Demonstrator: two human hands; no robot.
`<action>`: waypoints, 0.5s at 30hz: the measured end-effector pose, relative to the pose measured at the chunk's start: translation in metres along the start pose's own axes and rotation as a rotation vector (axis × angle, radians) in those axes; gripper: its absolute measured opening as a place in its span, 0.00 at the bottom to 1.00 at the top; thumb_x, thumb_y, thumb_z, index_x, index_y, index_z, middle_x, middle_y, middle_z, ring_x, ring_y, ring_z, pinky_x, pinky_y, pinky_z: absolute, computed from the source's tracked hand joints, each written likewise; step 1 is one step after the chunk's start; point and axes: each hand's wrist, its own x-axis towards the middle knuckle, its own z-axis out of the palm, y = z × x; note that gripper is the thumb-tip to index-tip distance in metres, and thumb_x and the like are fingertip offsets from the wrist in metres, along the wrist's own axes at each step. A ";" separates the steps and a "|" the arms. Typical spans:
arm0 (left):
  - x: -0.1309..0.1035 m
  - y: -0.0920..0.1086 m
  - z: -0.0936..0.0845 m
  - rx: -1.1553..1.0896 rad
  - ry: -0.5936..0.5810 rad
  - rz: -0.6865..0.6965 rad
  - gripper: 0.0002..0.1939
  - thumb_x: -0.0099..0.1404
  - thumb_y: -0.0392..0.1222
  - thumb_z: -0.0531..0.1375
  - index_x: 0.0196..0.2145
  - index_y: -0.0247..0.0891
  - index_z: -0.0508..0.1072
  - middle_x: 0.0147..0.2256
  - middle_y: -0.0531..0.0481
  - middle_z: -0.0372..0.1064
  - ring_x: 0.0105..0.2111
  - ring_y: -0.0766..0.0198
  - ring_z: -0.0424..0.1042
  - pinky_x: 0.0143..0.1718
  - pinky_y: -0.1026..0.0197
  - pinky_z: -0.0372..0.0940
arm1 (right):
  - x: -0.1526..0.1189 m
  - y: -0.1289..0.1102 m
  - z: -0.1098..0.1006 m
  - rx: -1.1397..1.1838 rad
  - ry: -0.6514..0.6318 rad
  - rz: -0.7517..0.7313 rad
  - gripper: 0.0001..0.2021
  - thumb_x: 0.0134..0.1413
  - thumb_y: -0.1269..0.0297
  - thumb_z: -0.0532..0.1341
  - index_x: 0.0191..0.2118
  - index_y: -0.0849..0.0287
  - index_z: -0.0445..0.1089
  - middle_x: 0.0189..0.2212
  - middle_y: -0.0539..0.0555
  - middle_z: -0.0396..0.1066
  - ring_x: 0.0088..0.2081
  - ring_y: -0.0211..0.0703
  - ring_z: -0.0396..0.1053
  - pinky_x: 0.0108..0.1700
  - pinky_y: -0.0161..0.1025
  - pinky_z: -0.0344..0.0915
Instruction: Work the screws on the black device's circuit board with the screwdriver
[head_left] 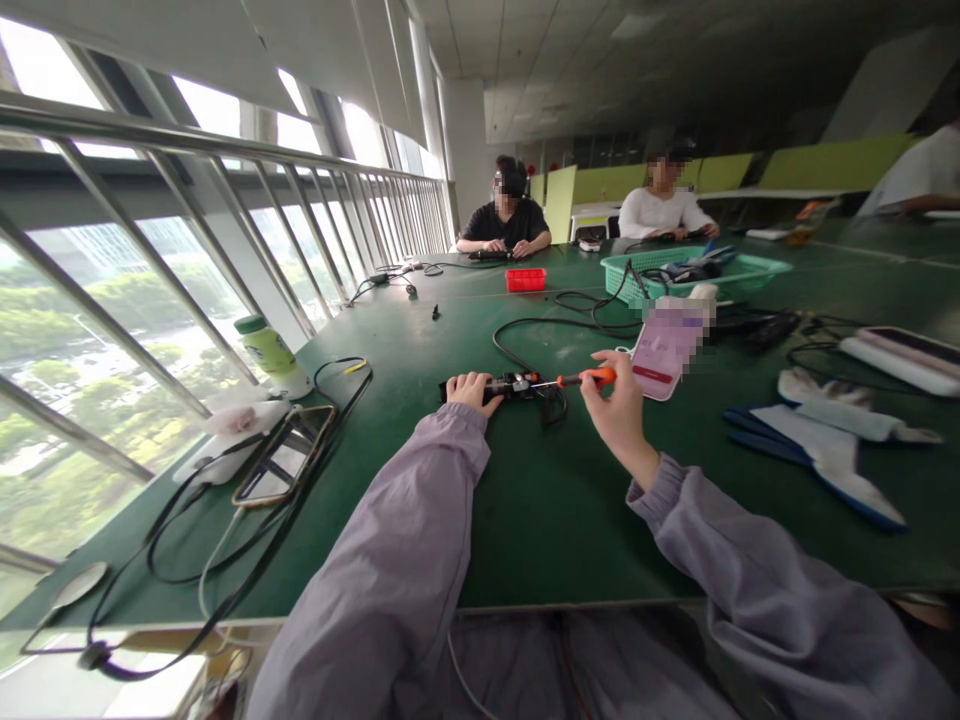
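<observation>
My left hand (471, 391) is closed over a black cylindrical device (498, 388) lying on the green table, pressing it down. In my right hand (613, 400) is an orange-handled screwdriver (598, 377), held level and pointing left. Its metal shaft reaches the open right end of the device, where small metallic parts and a short black wire loop (553, 408) show. Whether the tip sits in a screw is too small to tell. Just beyond my right hand stands a tilted phone (667, 350) with a pink screen.
White and blue gloves (825, 440) lie at the right. Farther back are a teal basket (622, 277) of tools and cables and a red tray (526, 280). Phone (281, 460), cables and a green-lidded jar (271, 355) line the left side. Two people sit across; another is partly visible at right.
</observation>
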 end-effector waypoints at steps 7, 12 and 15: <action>-0.001 0.001 -0.002 0.031 -0.005 0.000 0.21 0.59 0.53 0.54 0.48 0.42 0.64 0.45 0.45 0.65 0.47 0.52 0.60 0.53 0.51 0.49 | 0.000 0.000 0.000 0.024 -0.025 -0.012 0.07 0.49 0.61 0.56 0.33 0.57 0.65 0.23 0.48 0.64 0.24 0.39 0.63 0.30 0.37 0.60; -0.001 0.002 -0.002 0.031 -0.009 -0.003 0.21 0.59 0.53 0.54 0.48 0.42 0.64 0.46 0.46 0.64 0.47 0.52 0.60 0.53 0.51 0.49 | 0.000 0.000 0.000 0.049 -0.013 -0.040 0.14 0.46 0.65 0.57 0.42 0.58 0.62 0.31 0.51 0.68 0.32 0.42 0.66 0.36 0.40 0.62; -0.001 0.001 -0.002 0.026 -0.011 0.000 0.22 0.59 0.53 0.54 0.48 0.42 0.64 0.46 0.45 0.64 0.47 0.52 0.60 0.53 0.51 0.49 | -0.002 0.000 0.001 0.050 -0.035 -0.043 0.09 0.47 0.63 0.57 0.37 0.57 0.64 0.25 0.49 0.66 0.27 0.40 0.65 0.34 0.39 0.62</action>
